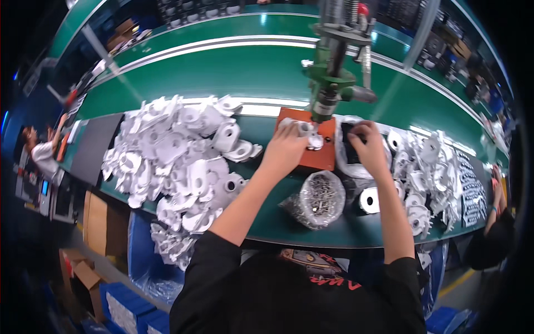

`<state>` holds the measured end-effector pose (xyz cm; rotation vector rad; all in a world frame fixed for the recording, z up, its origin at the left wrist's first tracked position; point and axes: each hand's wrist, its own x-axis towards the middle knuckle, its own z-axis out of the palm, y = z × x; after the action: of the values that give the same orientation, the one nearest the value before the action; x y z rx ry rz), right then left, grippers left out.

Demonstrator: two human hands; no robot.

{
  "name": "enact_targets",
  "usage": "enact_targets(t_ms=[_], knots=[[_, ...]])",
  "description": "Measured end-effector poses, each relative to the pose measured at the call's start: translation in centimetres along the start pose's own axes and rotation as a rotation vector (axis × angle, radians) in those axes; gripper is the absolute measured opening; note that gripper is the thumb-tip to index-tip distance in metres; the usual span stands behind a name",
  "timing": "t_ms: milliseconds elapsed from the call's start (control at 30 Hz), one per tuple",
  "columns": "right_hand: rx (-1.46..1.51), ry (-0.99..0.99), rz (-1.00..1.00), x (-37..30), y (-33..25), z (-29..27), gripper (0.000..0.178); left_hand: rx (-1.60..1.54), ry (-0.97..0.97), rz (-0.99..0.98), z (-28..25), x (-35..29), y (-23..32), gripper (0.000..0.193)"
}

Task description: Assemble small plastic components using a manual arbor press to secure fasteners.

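Note:
My left hand (287, 147) grips a white plastic part (315, 141) on the orange block (321, 160), its fingers curled over the part's left side. The green press head (325, 104) stands right above that part. My right hand (367, 146) hovers over a box lined with a clear bag (349, 167), where something dark (348, 140) lies. Thumb and fingertips of that hand come together in a pinch; whatever is between them is too small to make out. Nearer to me, a bag-lined tub (337, 217) holds many small metal pins or screws (321, 195).
White plastic parts are heaped on the left (172, 145) and on the right (431, 167) of the green bench (267, 225). A white roll (369, 200) stands near the tub. Behind runs a green conveyor (222, 72). Other people sit at both far sides.

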<state>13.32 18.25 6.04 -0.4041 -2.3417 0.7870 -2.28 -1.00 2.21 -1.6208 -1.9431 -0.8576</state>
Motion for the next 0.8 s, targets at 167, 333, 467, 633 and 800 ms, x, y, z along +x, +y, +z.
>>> enact_targets(t_ms=[167, 333, 467, 633, 800], knots=[[0.152, -0.105, 0.112, 0.7, -0.5, 2.5, 0.020, -0.142, -0.087, -0.091, 0.1, -0.6, -0.2, 0.012], [0.222, -0.149, 0.216, 1.4, 0.6, 6.6, 0.019, -0.034, -0.042, -0.155, 1.0, -0.8, 1.6, 0.010], [0.053, -0.160, 0.221, 1.7, -0.4, 7.6, 0.017, 0.024, 0.034, -0.173, 1.5, -1.2, 1.6, 0.010], [0.007, -0.188, 0.216, 2.2, -0.3, 7.4, 0.014, 0.019, 0.060, -0.173, 1.6, -1.0, 1.4, 0.011], [-0.077, -0.143, 0.185, 2.0, -0.7, 8.0, 0.021, 0.036, 0.071, -0.169, 1.5, -0.9, 1.4, 0.011]])
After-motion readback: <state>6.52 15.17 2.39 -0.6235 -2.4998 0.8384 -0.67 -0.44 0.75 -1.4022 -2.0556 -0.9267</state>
